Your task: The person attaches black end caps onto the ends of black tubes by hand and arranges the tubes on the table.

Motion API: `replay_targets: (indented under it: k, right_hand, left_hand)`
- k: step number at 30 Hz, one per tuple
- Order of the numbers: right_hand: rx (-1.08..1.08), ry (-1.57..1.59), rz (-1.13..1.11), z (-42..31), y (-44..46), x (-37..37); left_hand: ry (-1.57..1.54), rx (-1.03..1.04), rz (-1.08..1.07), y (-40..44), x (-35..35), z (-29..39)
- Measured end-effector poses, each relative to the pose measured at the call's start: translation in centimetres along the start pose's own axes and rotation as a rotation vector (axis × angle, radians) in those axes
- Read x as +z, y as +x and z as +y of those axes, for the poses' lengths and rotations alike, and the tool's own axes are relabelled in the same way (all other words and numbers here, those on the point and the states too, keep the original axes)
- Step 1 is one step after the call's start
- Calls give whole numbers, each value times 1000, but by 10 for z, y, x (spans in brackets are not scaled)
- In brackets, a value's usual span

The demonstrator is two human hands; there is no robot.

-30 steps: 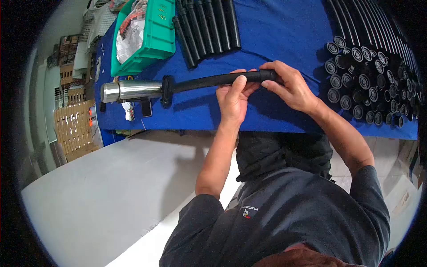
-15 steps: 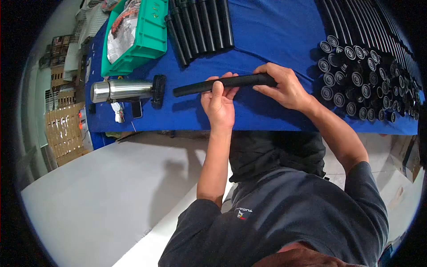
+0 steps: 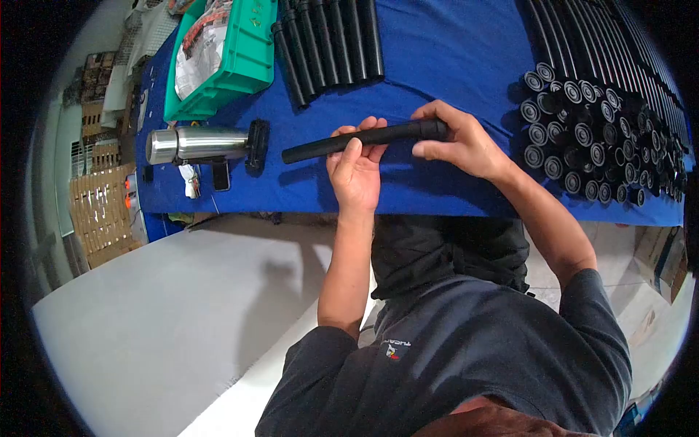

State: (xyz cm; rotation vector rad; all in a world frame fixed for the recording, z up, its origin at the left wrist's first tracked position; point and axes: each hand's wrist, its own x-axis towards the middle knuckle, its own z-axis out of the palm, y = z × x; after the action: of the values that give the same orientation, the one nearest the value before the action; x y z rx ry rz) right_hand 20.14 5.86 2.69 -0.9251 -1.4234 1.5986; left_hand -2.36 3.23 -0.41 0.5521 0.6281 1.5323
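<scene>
A black tube (image 3: 313,150) is held nearly level above the blue cloth, its thicker collar end at the right. My left hand (image 3: 354,164) is closed around its middle from below, thumb on top. At the collar, my right hand (image 3: 466,142) has its thumb and fingers spread apart, with the tube's end between them; whether they touch it is hard to tell. To the left lies a steel flask (image 3: 211,144), with a black ribbed piece (image 3: 257,146) at its right end. A dark phone (image 3: 220,176) lies below the flask.
A green crate (image 3: 244,62) with plastic bags stands at the upper left. Several black tubes (image 3: 342,44) lie in a row beside it. Many stacked tubes with round ends (image 3: 582,135) fill the right side of the blue-covered table (image 3: 451,44). Cardboard (image 3: 102,211) stands at the far left.
The tube has come away from the black ribbed piece and now shows its free left end. My right hand's fingers have spread around the collar. The whole view has shifted slightly.
</scene>
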Motion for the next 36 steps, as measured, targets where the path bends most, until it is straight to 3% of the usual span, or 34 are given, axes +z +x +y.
replay_targets:
  k: [1,14,17,20,22,29,36]
  right_hand:
    - [97,48,-50,-1,0,-3]
    - [-125,-210,40,5,0,1]
    - [-25,-187,32,-2,-1,1]
    - [-279,-382,80,3,2,-1]
    - [-243,-179,138,9,2,5]
    - [-13,-92,-55,1,1,-5]
    - [-46,-57,-33,5,0,-2]
  left_hand:
    - [7,-4,-8,0,0,0]
    - [35,1,-36,-2,-3,-1]
    - [21,-29,-22,0,1,1]
    - [-25,-52,-9,2,5,3]
    - [-60,-46,-34,3,-1,2]
    - [19,-45,-24,1,0,1]
    - [-22,-60,-56,2,-4,1]
